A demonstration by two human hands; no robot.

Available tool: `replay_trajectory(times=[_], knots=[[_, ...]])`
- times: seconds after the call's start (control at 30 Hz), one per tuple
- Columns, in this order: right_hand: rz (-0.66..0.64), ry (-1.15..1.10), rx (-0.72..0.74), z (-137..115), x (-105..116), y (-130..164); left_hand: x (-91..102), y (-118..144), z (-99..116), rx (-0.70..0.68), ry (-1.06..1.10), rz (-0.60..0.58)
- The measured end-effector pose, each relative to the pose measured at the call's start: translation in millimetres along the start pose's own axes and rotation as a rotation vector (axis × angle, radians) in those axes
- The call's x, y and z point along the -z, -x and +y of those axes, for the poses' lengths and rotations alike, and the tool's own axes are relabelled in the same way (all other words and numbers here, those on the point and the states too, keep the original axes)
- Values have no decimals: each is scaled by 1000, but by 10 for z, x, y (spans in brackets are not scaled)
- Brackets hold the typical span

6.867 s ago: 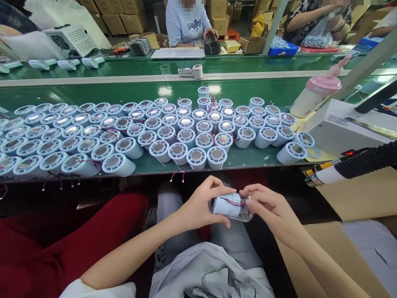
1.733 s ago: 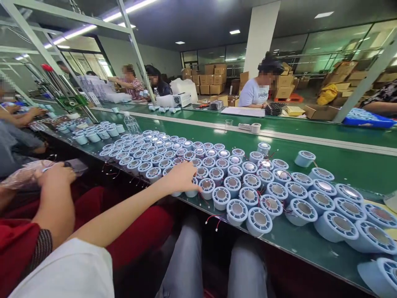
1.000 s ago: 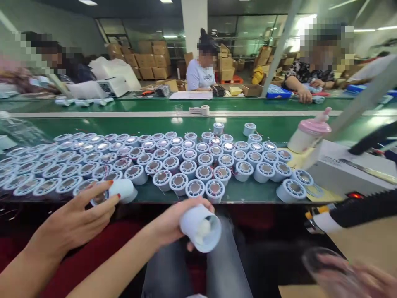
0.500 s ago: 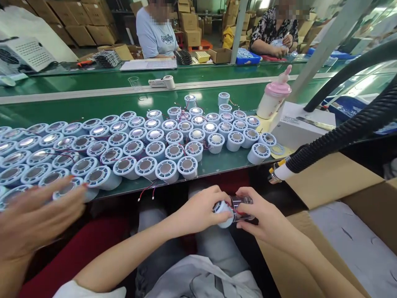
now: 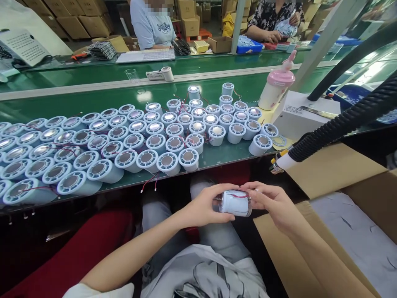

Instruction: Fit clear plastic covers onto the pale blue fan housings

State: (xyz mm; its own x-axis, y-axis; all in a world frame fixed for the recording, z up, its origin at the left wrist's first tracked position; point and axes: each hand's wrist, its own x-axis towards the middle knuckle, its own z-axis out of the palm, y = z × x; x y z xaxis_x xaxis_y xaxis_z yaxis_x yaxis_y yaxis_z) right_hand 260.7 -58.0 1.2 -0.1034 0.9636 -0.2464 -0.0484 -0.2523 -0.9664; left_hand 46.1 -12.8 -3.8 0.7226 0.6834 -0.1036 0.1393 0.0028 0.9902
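Observation:
Over my lap, my left hand (image 5: 203, 207) is wrapped round a clear plastic tube (image 5: 248, 210) from its left side. A light-blue cylindrical unit (image 5: 232, 203) sits inside the tube, lying on its side. Thin red wires (image 5: 238, 195) run along the unit toward the tube's right end. There my right hand (image 5: 274, 203) is closed, fingertips pinched on the wires, a small pale plug showing among them. Similar light-blue units (image 5: 127, 159) with grey round centres stand in rows on the green bench (image 5: 214, 159), several with red leads trailing.
A pink-lidded cup (image 5: 277, 89) and a white box (image 5: 297, 120) stand at the bench's right. A black corrugated hose (image 5: 328, 138) reaches over an open carton (image 5: 335, 176) on my right. Two people sit across the bench. An empty-looking clear tube (image 5: 132, 75) stands farther back.
The light-blue unit, earlier at the left of the clear tube, is now inside it. My right hand has shifted to the tube's right end. Another person's blurred hand at left has left the view.

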Motion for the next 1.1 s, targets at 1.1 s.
replay_trajectory(times=[1.1], knots=[[-216,-95,13,83,-19,257,69,141,188,-13,77,-62]])
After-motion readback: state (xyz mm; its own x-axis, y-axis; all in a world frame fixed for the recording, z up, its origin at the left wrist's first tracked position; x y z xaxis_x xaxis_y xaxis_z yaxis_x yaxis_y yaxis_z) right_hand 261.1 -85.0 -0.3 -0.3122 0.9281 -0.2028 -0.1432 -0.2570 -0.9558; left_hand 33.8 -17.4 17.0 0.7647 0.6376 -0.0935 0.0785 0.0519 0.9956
